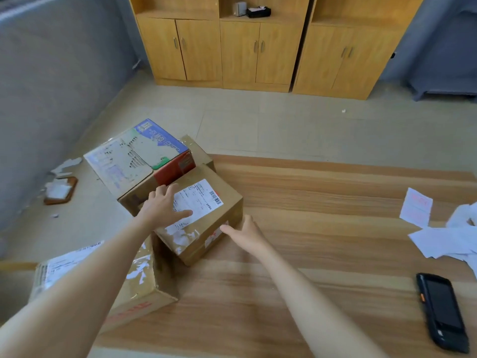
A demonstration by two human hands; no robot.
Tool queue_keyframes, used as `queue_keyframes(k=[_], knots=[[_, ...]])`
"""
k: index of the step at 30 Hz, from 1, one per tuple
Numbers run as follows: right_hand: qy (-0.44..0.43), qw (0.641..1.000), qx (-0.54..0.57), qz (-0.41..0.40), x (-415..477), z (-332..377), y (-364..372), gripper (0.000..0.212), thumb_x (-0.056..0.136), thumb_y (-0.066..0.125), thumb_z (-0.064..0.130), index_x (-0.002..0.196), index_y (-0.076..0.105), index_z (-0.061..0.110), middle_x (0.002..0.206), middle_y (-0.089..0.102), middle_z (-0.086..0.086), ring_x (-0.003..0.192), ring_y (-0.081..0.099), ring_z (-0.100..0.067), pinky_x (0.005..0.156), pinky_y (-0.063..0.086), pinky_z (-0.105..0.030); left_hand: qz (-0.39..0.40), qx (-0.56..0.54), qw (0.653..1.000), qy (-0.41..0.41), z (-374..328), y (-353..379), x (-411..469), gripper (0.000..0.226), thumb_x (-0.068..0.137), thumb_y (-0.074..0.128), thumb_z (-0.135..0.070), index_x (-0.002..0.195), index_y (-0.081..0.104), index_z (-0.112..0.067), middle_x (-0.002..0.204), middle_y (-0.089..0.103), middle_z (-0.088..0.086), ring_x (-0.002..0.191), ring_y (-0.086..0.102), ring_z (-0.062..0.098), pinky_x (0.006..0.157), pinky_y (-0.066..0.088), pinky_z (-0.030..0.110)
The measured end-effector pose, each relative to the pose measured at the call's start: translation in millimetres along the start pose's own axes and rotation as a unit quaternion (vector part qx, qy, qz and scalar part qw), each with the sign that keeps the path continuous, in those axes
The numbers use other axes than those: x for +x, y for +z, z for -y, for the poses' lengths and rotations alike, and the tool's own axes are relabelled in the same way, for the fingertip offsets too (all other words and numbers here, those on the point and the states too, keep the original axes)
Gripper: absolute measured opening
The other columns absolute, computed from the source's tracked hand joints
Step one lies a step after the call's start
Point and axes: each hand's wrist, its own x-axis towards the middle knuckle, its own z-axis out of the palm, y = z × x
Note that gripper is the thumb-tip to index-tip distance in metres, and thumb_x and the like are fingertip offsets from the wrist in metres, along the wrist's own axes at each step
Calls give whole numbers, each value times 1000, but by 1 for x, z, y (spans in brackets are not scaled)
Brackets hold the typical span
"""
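Left hand [161, 205] and right hand [245, 235] on a box [206, 226] at the table's [309, 228] 10 o'clock corner.
The left lies flat on the box top, fingers spread and relaxed over the label's [200, 198] 9 o'clock end. The right, fingers straight and grasping nothing, touches the box's side at 4 o'clock. A blue carton [139, 156] sits at its 11 o'clock and a phone [442, 311] at the table's 4 o'clock.
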Motion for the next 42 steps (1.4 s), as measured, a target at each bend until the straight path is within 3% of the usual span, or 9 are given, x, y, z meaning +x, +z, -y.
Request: queue_keyframes(k=[9,11,15,22,26,29,33,36,42], knots=[[48,991,117,52,28,8,42,100,85,66,40,153,0,8,144,43,0,131,42,-16,97,32,-20,-20,6,999,-45,3,19,23,91,81,55,-66,151,14,-23,156,17,14,141,19,36,113,21,49],[62,989,126,52,31,8,47,104,84,65,42,153,-6,11,133,51,3,123,48,-16,101,38,-26,-35,13,998,-46,2,21,24,92,81,53,-67,151,16,-21,154,21,16,139,21,37,112,23,48],[86,980,173,47,38,8,52,111,82,66,44,150,-17,15,120,57,3,101,60,-14,80,48,-28,-55,-13,997,-60,-4,15,27,94,80,57,-65,149,20,-14,143,33,19,129,31,37,105,31,44],[99,963,248,-36,42,1,37,86,66,76,40,136,35,13,116,62,3,90,63,-9,59,43,-23,17,-180,978,-102,-19,7,25,81,77,69,-55,135,35,-9,136,32,13,120,43,31,98,44,43],[65,969,229,-67,33,0,-17,40,79,75,21,105,44,19,95,59,9,79,55,-2,51,40,-12,32,-275,958,-69,-53,5,16,72,78,73,-45,128,33,-12,120,52,6,104,54,23,78,46,33],[46,977,188,-89,22,-5,-72,66,80,76,24,130,34,14,115,56,5,93,53,-11,58,39,-16,44,-358,932,-41,-90,9,10,61,79,75,-34,118,32,-14,119,54,6,101,54,20,75,44,30],[46,981,148,-121,3,-23,-138,84,83,73,29,143,17,12,132,48,-4,97,49,-14,68,46,-23,64,-408,911,11,-150,26,4,82,75,79,-29,136,27,-12,134,46,9,116,50,23,86,45,33],[56,978,140,-146,-13,-45,-175,83,84,71,29,145,17,13,138,46,-5,105,46,-18,81,41,-30,95,-421,901,41,-192,44,-4,95,72,81,-29,146,22,-18,140,43,10,123,47,27,103,43,44],[89,967,168,-167,-27,-92,-218,65,86,70,22,138,32,14,125,53,0,102,48,-16,75,40,-30,148,-440,884,56,-258,79,-14,95,75,80,-19,148,19,-16,137,49,10,118,52,26,100,44,38]])
